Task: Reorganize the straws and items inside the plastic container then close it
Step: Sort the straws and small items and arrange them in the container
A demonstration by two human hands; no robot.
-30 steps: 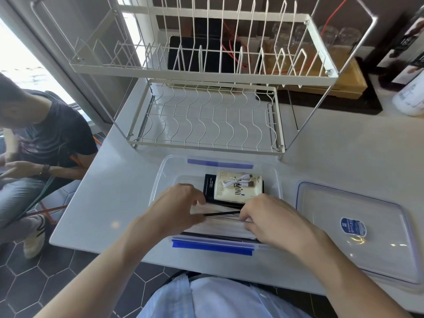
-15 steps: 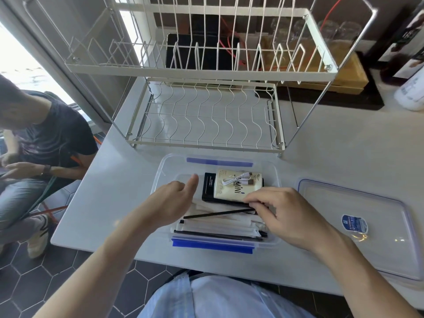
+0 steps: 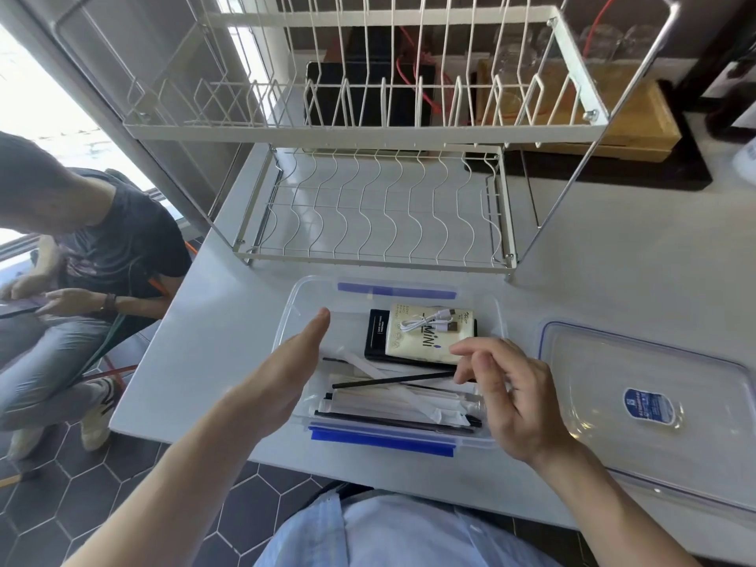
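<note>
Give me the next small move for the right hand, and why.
Probably lower the black straw flat alongside the wrapped straws. The right hand pinches its end and it lies slanted across them, while the left hand is open and holds nothing. The lid is off, beside the container.

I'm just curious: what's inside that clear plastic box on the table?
Inside the container: paper-wrapped straws, black straws, and a black box under a cream "MINI" pack topped by a white cable. What lies beneath the straws is hidden.
</note>
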